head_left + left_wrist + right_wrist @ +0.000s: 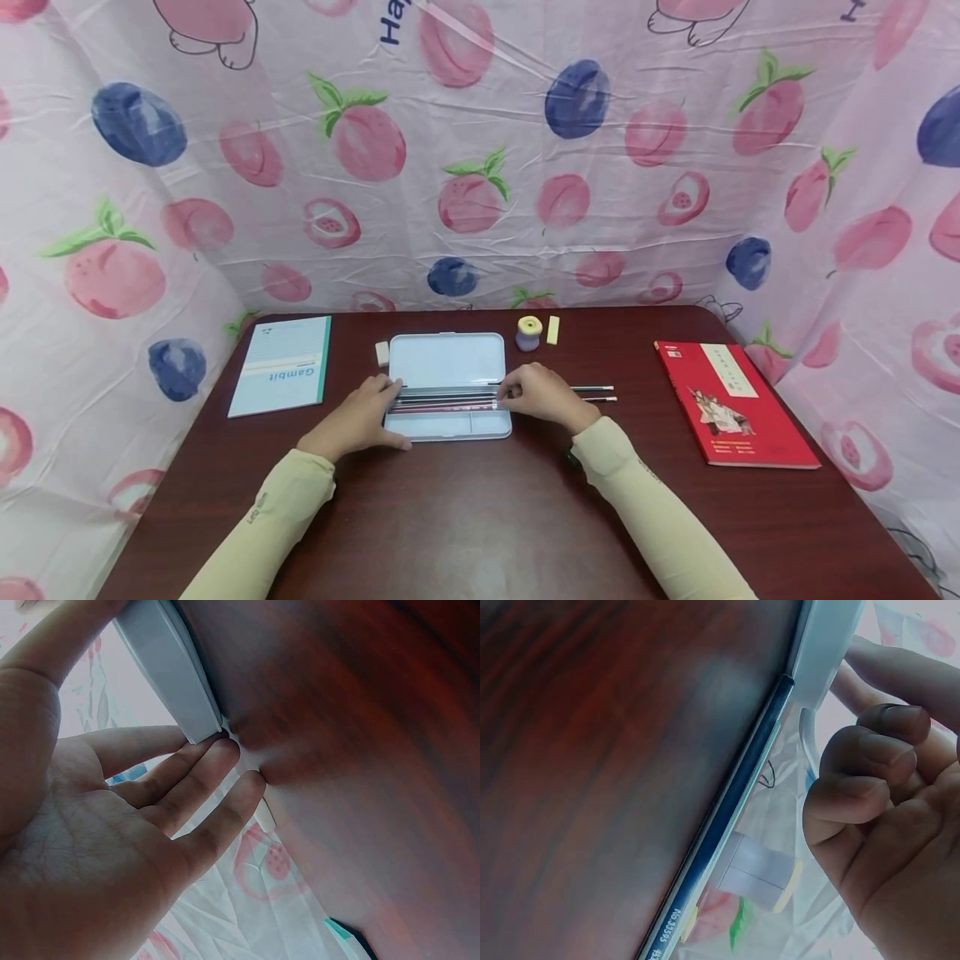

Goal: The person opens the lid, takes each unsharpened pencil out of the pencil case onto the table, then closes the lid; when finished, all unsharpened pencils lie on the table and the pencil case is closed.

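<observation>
Loose pencils lie right beside a busy wrist

Taking the case [427, 426] as the clock's centre, I see it lying open mid-worktop [465, 508], lid back toward 12, with pencils [442, 408] in its middle. The left hand [360, 418] rests at its 9 o'clock side, fingers extended and apart, thumb by the corner at 7. The right hand [542, 392] is at 3; its last three fingers are curled in, but I can't tell whether thumb and forefinger pinch a pencil, since their tips are hidden.

The likeliest slip, to my eye, is at 3 o'clock, where two more pencils [592, 387] lie outside the case beside the right wrist. A careless drag of the sleeve could set them rolling.

The left hand looks like a light brace, not a grip. If the right one tugs or presses hard on its rim, the case might skid or tip, spilling pencils or swinging the lid down onto the fingers.

Crowding worries me less: the eraser [382, 354] at 10 is near the left fingertips and could be nudged, while the sharpener [528, 333] at 2 could be knocked if the right hand lifts away carelessly.
</observation>
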Available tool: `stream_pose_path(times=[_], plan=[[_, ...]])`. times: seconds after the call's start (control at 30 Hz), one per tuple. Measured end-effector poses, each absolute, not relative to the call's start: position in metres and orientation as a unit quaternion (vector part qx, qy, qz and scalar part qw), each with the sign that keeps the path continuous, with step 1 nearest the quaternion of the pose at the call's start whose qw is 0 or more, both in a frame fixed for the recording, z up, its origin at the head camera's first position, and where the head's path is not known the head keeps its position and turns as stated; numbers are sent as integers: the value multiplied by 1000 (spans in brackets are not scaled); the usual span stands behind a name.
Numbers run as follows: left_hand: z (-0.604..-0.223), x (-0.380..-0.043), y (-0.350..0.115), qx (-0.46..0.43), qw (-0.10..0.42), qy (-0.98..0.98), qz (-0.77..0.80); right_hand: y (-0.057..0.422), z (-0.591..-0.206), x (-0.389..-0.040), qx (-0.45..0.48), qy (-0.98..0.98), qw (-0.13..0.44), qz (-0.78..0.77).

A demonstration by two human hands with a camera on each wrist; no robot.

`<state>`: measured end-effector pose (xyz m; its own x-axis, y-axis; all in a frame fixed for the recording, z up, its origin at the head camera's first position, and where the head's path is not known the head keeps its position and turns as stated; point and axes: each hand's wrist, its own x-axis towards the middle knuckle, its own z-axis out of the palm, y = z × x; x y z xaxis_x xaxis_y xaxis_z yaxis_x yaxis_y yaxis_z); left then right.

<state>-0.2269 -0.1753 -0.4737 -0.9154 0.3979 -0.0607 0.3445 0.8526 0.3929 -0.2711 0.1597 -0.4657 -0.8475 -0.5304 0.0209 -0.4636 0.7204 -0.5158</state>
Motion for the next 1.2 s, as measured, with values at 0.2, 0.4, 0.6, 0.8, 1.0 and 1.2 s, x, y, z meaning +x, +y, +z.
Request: stream_pose_path(times=[0.2, 0.4, 0.6, 0.8, 1.0, 1.2], plan=[[-473, -227, -175, 193, 69, 960, 189, 154, -466, -271, -262, 934, 53, -235], [-475, -227, -175, 196, 69, 960, 190, 147, -465, -269, -261, 944, 37, -198], [-475, -227, -175, 191, 73, 961, 188, 144, -463, -266, -276, 945, 20, -175], [-474, -227, -176, 187, 74, 961, 191, 142, -464, -266, -292, 945, -6, -146], [-475, -227, -176, 190, 73, 960, 192, 141, -466, -266, -315, 942, -32, -112], [-475, -227, -175, 190, 73, 960, 193, 139, -466, -267, -313, 943, -43, -102]])
